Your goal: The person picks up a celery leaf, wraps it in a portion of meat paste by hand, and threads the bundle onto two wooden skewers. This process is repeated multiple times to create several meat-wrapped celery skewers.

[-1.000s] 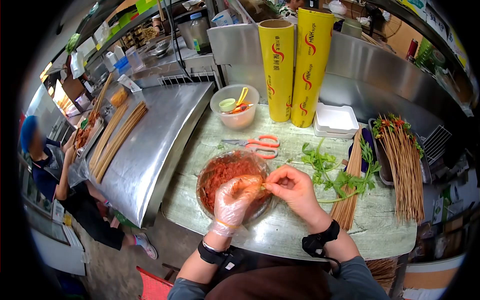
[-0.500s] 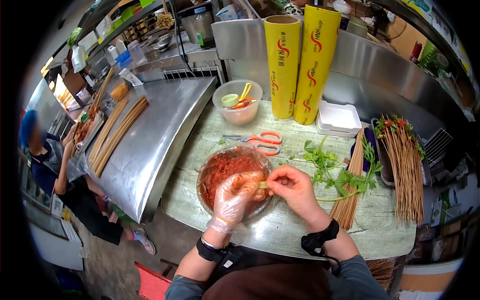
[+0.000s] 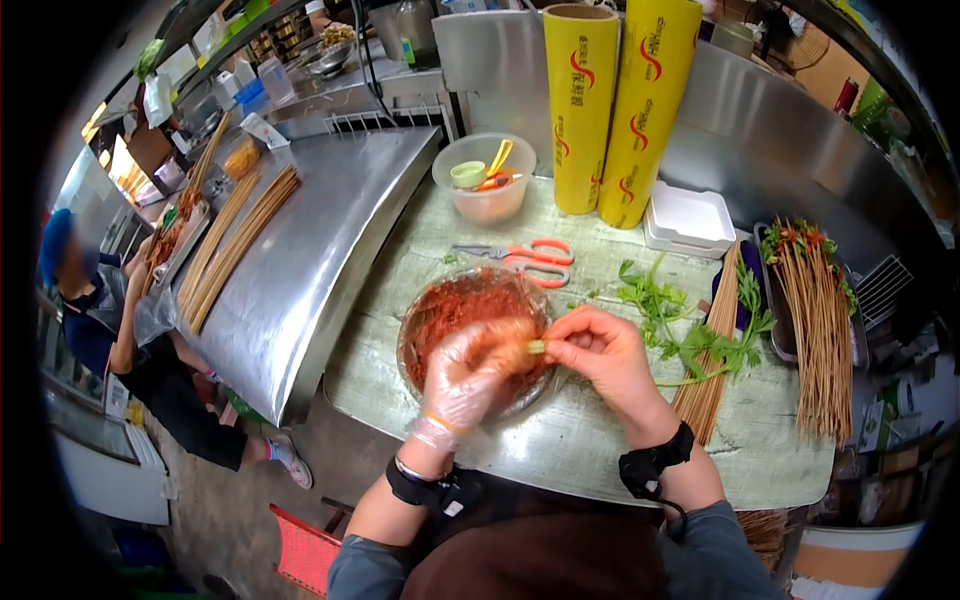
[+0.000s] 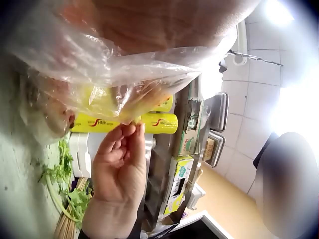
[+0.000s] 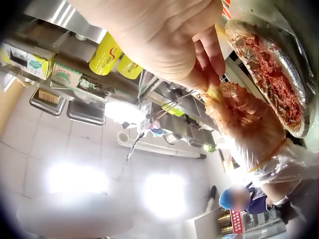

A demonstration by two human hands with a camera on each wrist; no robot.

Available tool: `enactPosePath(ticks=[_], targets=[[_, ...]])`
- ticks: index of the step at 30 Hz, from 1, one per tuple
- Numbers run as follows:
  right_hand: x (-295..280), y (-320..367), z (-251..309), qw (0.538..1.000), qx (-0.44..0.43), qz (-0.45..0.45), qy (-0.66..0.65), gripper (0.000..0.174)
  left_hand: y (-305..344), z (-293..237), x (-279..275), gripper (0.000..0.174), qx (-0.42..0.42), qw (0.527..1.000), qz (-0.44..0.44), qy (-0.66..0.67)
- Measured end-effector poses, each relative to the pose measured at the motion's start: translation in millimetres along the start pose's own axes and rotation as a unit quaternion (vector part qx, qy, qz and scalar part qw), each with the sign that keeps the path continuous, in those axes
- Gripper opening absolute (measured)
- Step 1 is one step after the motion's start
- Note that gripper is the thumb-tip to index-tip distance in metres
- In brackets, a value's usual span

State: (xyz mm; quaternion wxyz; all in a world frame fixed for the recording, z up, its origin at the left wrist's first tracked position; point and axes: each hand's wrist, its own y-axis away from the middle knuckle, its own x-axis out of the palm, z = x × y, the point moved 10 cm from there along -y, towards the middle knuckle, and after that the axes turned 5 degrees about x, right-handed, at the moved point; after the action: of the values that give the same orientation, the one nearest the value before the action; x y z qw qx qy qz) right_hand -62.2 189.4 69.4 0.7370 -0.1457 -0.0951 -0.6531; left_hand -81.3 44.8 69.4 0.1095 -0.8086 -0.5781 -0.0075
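Note:
My left hand (image 3: pixel 466 375) wears a clear plastic glove smeared red, with a band at the wrist. Its curled fingers hold one end of a short pale green stem piece (image 3: pixel 537 347). The thumb and index finger of my bare right hand (image 3: pixel 606 362) pinch the other end. Both hands are close together over the right side of a plastic-lined bowl (image 3: pixel 404 352) of red seasoned meat (image 3: pixel 468 305). In the right wrist view, red bits coat the gloved fingertips (image 5: pixel 234 102) around the stem. What else lies inside the glove's grip is hidden.
Orange-handled scissors (image 3: pixel 545 262) lie behind the bowl. To the right are leafy celery stalks (image 3: pixel 655 300), bare skewers (image 3: pixel 700 412) and a tray of loaded skewers (image 3: pixel 818 340). Yellow film rolls (image 3: pixel 578 120), a white box (image 3: pixel 690 215) and a tub (image 3: pixel 485 200) stand behind. Another person (image 3: pixel 95 310) works at left.
The stem piece showed longer between the hands half a second ago; now the gloved fingers, blurred by motion, cover more of it. The right hand keeps its pinch. The head view has shifted slightly.

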Motion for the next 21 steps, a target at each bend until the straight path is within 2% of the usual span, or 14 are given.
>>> enactPosePath(ticks=[3,6,9,10,11,13,17,18,21], targets=[[-11.1,-0.6,17.9,0.997,-0.062,-0.030,0.035,0.012,-12.6,-17.1,-42.2,0.029,0.084,0.993,-0.076,0.035],[-22.8,2.0,32.0,0.993,-0.089,-0.065,0.049,0.013,-12.9,-18.5,-88.1,0.028,0.045,0.991,-0.122,-0.022],[-25.8,3.2,35.6,0.992,-0.095,-0.075,0.043,0.013,-6.7,-10.1,-104.0,0.025,0.011,0.987,-0.098,-0.124],[-25.5,3.5,36.3,0.991,-0.099,-0.073,0.048,0.014,-4.3,-6.8,-103.1,0.021,0.021,0.987,-0.082,-0.133],[-24.6,3.7,37.7,0.991,-0.104,-0.070,0.048,0.014,-4.0,-10.5,-96.8,0.018,0.061,0.976,-0.052,-0.201],[-23.1,4.1,40.3,0.990,-0.113,-0.065,0.049,0.014,-3.1,-22.0,-69.9,0.017,0.160,0.913,0.055,-0.371],[-22.9,3.2,39.0,0.989,-0.113,-0.065,0.064,0.013,-6.3,-9.9,-16.0,0.029,0.159,0.826,0.198,-0.503],[-22.2,3.5,39.5,0.989,-0.111,-0.065,0.069,0.013,-4.5,-10.4,-1.0,0.031,0.219,0.763,0.206,-0.572],[-21.5,4.0,39.8,0.989,-0.109,-0.063,0.072,0.013,-7.7,4.0,11.9,0.022,0.221,0.699,0.224,-0.642]])
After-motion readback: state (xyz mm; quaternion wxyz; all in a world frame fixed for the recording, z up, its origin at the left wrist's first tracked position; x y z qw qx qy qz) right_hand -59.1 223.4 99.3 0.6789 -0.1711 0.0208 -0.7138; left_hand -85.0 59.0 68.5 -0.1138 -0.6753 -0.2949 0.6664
